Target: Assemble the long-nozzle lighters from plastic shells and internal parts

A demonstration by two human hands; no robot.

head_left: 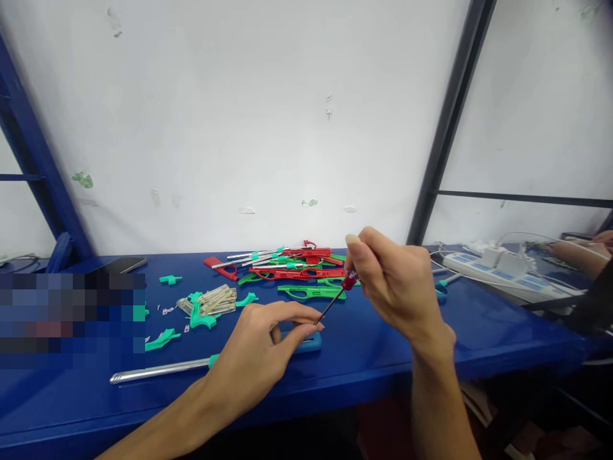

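Note:
My right hand [397,281] is wrapped round the dark red handle of a screwdriver [330,308], whose thin shaft slants down to the left. The tip meets the pinched thumb and fingers of my left hand [268,338]; what they hold there is too small to make out. Under the left hand lies what looks like a long-nosed lighter. Its silver tube [165,369] sticks out to the left, and its blue handle end [309,344] shows at the right. The middle of it is hidden by the hand.
Red casings [299,274], green casings [311,292] and silver tubes pile up near the wall. Left of them lie a heap of pale clear pieces [218,299], teal plastic parts [204,317] and a phone [122,264]. At right sit a white power strip [507,278] and another person's hand [582,249].

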